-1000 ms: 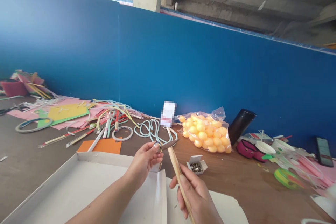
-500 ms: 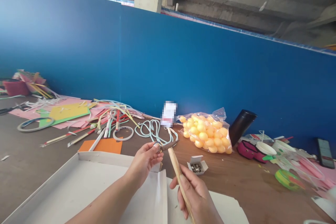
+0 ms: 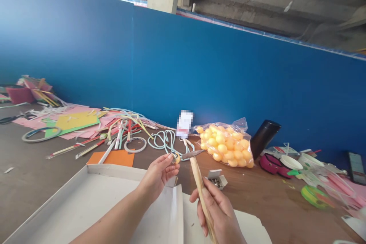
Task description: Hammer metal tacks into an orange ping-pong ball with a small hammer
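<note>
While holding the left forearm aslant over the white tray, pinches a small shiny piece in the left hand near its far corner; with right hand curled, grasps a wooden-handled tool, metal head beside that piece.

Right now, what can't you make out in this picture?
In the head view:
Card: writing blurred by pixelation.
Shiny item: partly hidden by the left hand.
Wooden handle: lower end cut off by bottom edge.
Small box: contents tiny, partly behind the right hand.
</note>
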`<state>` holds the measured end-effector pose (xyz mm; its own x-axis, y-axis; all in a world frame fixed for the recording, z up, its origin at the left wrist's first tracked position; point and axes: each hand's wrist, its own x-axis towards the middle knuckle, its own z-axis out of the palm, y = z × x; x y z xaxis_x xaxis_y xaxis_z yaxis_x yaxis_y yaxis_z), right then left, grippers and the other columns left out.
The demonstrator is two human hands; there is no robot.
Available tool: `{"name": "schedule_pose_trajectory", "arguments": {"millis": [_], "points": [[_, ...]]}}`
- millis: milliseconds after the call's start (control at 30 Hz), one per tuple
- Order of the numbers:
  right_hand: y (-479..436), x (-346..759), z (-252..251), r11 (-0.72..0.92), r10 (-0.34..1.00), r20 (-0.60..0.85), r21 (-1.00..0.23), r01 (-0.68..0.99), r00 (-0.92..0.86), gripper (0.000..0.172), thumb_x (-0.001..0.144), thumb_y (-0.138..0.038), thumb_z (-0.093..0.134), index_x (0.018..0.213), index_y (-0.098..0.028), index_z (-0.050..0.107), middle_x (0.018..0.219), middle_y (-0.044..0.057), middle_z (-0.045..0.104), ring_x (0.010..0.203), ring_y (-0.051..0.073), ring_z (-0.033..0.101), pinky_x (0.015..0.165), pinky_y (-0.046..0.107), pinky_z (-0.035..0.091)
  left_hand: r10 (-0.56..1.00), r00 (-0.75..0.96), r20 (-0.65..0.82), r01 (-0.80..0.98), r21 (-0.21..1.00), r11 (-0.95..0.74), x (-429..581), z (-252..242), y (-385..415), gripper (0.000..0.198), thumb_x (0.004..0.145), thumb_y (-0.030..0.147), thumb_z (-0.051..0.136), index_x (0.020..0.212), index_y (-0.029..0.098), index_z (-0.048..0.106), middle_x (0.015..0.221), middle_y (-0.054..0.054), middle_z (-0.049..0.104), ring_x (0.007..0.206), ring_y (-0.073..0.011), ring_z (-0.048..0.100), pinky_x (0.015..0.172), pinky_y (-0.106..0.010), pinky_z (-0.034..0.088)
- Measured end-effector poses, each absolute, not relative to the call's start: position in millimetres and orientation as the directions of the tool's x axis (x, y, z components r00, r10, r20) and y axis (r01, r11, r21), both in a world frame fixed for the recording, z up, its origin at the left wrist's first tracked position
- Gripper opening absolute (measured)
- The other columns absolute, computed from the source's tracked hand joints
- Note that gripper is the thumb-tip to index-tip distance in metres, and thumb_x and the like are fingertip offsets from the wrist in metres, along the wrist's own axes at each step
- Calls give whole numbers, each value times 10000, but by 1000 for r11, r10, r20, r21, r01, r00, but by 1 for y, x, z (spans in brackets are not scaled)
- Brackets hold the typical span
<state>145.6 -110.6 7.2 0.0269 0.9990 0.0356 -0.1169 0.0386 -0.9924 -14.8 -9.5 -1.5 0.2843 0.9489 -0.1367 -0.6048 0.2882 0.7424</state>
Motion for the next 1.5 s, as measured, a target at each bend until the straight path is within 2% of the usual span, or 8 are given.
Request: {"name": "schedule_pose_trajectory", "arguments": {"millis": [233, 400, 533, 933, 1500], "points": [[-113, 143, 8, 52, 999, 53, -990, -131, -4, 430, 848, -451, 508, 1189, -189, 516, 793, 59, 619, 388, 45, 436, 301, 145, 305, 947, 299, -120, -597, 751, 283, -13, -2, -11, 186, 756, 246, 656, 890, 125, 611, 753, -39, 612, 691, -114, 634, 618, -187, 539], [-111, 143, 8, 32, 999, 33, -998, -62, -7, 441, 853, -450, 496, 1207, -189, 510, 783, 54, 612, 384, 46, 428, 294, 146, 313, 946, 304, -116, -576, 768, 280, -12, -1, -12, 237, 755, 243, 658, 952, 119, 612, 773, -50, 619, 691, -117, 631, 625, -197, 537], [-110, 144, 7, 47, 999, 48, -995, -83, -1, 425, 859, -447, 485, 1192, -186, 518, 795, 59, 614, 386, 45, 429, 297, 144, 312, 947, 300, -115, -559, 784, 272, -12, -3, -13, 267, 754, 257, 660, 978, 120, 613, 802, -58, 627, 694, -113, 628, 624, -193, 533], [-108, 145, 3, 18, 1000, 18, -999, -36, -1, 467, 852, -472, 483, 1215, -178, 499, 790, 59, 615, 379, 50, 432, 282, 148, 314, 950, 287, -125, -548, 792, 270, -11, -6, -10, 289, 729, 267, 684, 981, 140, 624, 795, -44, 631, 694, -118, 630, 622, -200, 534], [-109, 144, 9, 20, 999, 17, -997, -69, 43, 452, 823, -474, 527, 1177, -192, 541, 779, 58, 629, 375, 53, 442, 288, 149, 319, 949, 298, -105, -559, 786, 262, -12, -2, -13, 324, 727, 268, 686, 1019, 137, 635, 808, -62, 651, 691, -120, 630, 635, -207, 534]]}}
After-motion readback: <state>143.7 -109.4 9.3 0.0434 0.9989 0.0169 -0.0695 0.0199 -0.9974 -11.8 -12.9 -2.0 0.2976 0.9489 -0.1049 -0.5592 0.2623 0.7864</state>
